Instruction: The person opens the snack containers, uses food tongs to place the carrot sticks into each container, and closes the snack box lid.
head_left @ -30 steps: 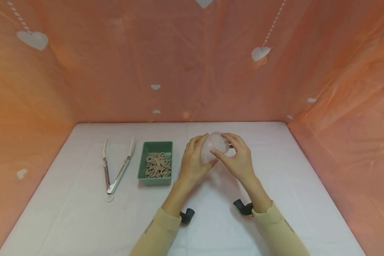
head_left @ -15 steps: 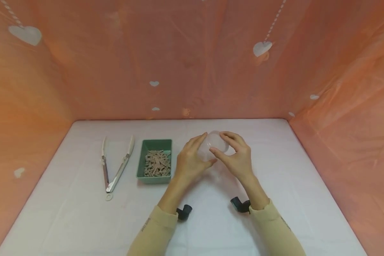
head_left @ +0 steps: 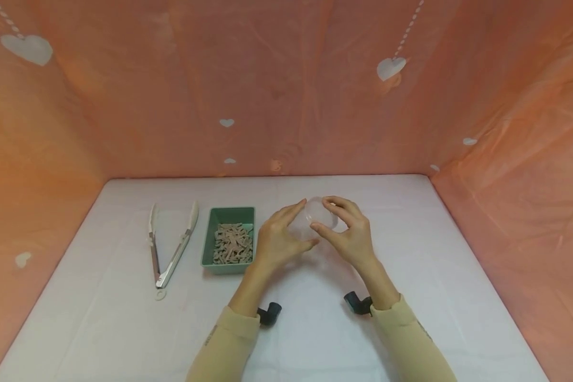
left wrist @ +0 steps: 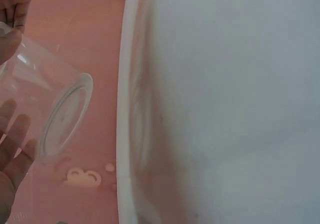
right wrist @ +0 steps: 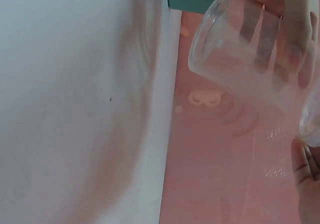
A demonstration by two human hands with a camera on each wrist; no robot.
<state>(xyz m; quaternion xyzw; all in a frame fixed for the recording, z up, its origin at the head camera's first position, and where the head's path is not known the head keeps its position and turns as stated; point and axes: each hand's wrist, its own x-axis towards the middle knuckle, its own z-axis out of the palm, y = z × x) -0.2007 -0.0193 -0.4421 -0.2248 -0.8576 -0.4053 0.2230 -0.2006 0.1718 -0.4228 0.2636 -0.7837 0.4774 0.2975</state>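
Observation:
A clear cup is held above the table between both hands, its round mouth facing up toward the head camera. The left hand lies along the cup's left side, thumb and fingers spread around the wall. On the right, the right hand pinches the mouth end with thumb and fingers. In the left wrist view the cup shows its flat base, with the left hand against its side. From the right wrist the cup appears tilted, and the right hand touches its rim.
A green tray holding many small brown pieces stands left of the hands. Farther left, silver tongs with pale tips lie spread apart. White cloth covers the table; a pinkish-orange curtain surrounds its back and sides.
The left hand has shifted slightly left and its fingers look more widely spread around the cup. The right hand keeps its pinch. The whole head view has shifted a little.

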